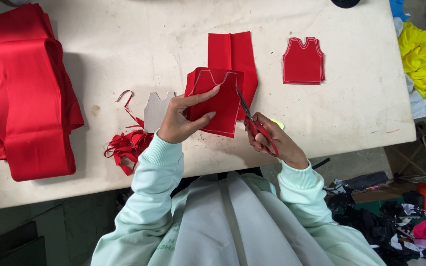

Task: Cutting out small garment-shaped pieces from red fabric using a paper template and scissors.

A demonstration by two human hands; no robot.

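**Cutting a marked red fabric piece with scissors**

We see the left hand (177,119) pinching a red fabric piece (215,101) between thumb and fingers, holding it lifted just above the table (124,39). The piece bears a pale chalked outline of a sleeveless top. The right hand (272,140) is closed around the red handles of a pair of scissors (253,120), fingers through the loops; the dark blades point up and to the left and meet the right edge of the held piece, blades only narrowly parted.

Behind the held piece lies a strip of folded red cloth (235,54), flat on the table. To the right of it, well apart, rests a finished cutout (303,61) in the shape of a small vest with pale edging. Just left of the left hand lies a grey cardboard template (155,109) of the same shape, and beside it a heap of red offcuts (126,145) near the table's front edge. A large bundle of red fabric (28,93) occupies the left end of the table. Yellow cloth (422,56) hangs at the right end.
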